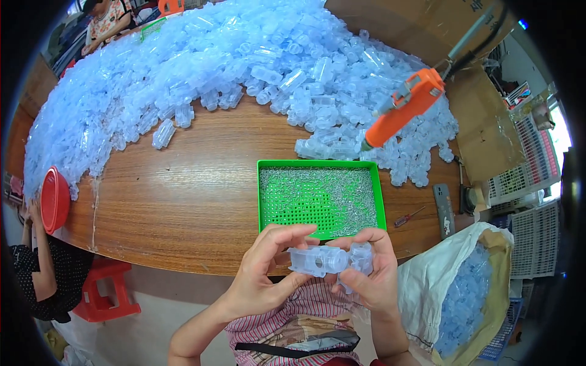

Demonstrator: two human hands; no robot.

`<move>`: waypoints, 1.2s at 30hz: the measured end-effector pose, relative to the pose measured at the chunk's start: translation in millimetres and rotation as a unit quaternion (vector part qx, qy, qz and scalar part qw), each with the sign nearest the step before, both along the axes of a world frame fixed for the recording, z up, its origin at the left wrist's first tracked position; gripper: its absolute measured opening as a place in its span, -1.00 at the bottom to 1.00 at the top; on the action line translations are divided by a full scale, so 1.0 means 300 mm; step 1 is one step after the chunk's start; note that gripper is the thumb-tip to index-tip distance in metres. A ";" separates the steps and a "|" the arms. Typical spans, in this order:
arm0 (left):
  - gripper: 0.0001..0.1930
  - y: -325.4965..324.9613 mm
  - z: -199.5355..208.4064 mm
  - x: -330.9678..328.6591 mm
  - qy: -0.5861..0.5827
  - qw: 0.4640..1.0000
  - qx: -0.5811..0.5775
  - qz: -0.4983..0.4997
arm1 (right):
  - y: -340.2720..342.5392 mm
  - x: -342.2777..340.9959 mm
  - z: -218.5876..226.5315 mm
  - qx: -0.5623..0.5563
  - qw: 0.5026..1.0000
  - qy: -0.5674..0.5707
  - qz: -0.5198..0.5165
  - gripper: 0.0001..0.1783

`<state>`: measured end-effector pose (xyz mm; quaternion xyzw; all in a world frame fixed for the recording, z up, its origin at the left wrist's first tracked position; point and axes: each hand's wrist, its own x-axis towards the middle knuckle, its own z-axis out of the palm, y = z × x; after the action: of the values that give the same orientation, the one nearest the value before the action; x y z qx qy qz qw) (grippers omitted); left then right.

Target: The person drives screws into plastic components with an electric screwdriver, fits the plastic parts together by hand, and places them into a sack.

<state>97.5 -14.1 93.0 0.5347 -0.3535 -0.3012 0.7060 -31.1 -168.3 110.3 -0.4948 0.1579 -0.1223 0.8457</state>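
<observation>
Closest to me, my bare left hand point(264, 263) is pinching a translucent bluish plastic tube with an open window point(314, 260), thumb below and fingers above, while my bare right hand point(379, 277) is gripping a knobbly translucent plastic piece point(361, 256) between thumb and fingers. The tube is lying to the right of my left palm, its long axis running left to right, its right end facing the knobbly piece; whether they are joined, I cannot tell. Both are hovering just nearer than one green rectangular plastic tray point(317, 163), which is holding small silvery metal screws point(361, 204) beyond counting. One orange hanging power screwdriver point(408, 107) is pointing down at far right, nearer my right hand. One red plastic bowl point(56, 200) is sitting at left, one small red-handled screwdriver point(402, 220) is lying at right, and a heap of clear bluish plastic parts point(201, 55), too many to count, is covering the far side.
</observation>
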 end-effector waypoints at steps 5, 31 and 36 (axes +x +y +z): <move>-0.58 -0.019 -0.045 0.007 0.058 0.995 -0.054 -0.057 | 0.050 0.018 0.024 -0.218 0.972 -0.041 -0.073 -0.37; -0.44 -0.028 -0.018 -0.016 0.151 0.988 -0.039 -0.017 | 0.032 0.010 0.000 -0.105 0.990 -0.030 -0.093 -0.37; -0.44 -0.020 0.012 -0.019 0.252 0.967 0.018 -0.040 | 0.008 0.018 0.009 -0.029 0.995 -0.002 -0.095 -0.51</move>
<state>91.7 -20.1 96.6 0.4394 -0.1797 -0.4608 0.7498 -25.7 -166.0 113.0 -0.5020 0.1989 -0.2076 0.8157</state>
